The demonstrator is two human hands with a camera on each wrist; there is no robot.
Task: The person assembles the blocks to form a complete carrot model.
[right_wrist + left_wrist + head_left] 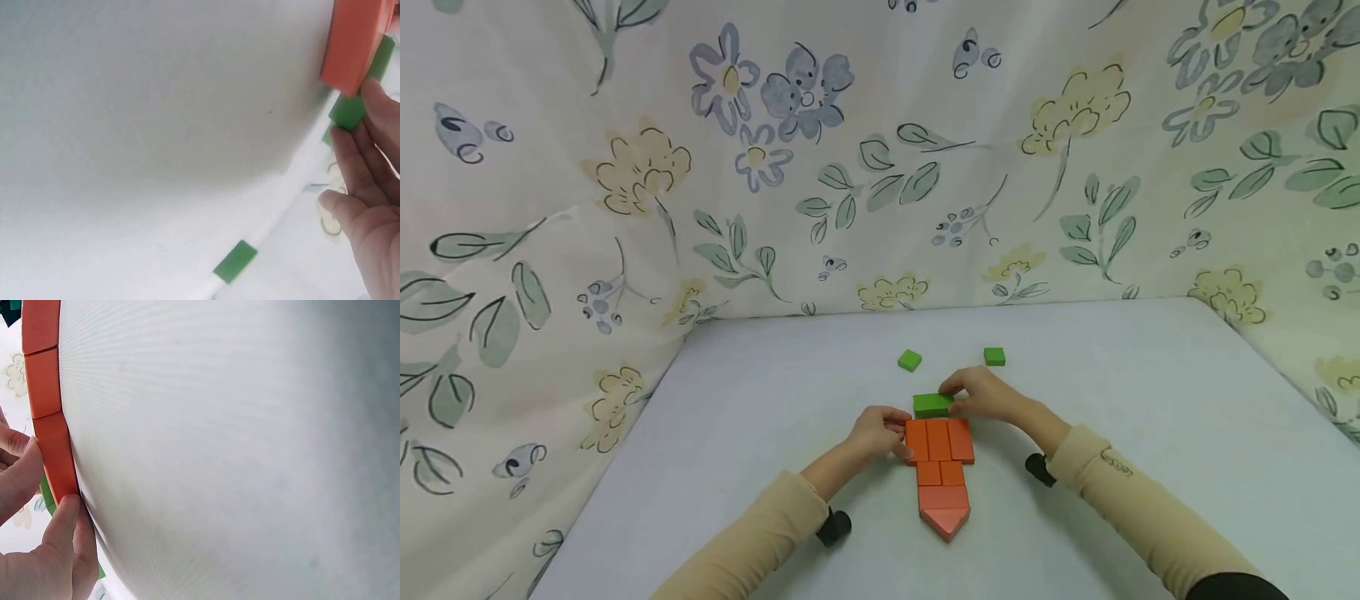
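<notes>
My left hand (877,431) is at the left side of an orange block (916,440), the leftmost of three side by side. In the left wrist view, its thumb tip lies on this orange block (55,456) while other fingertips touch its far corner. Just beyond the row lies a green rectangular block (929,406). My right hand (987,394) holds that green block by its right end, between thumb and fingers. In the right wrist view the green block (350,111) sits close against the orange piece, with fingertips at its end.
Toward me from the row are two small orange blocks (941,473), a salmon rectangle (943,497) and a salmon triangle (946,522) pointing at me. Two small green blocks, one at left (909,360) and one at right (995,357), lie farther back on the white table (760,375). Flowered cloth (850,167) hangs behind.
</notes>
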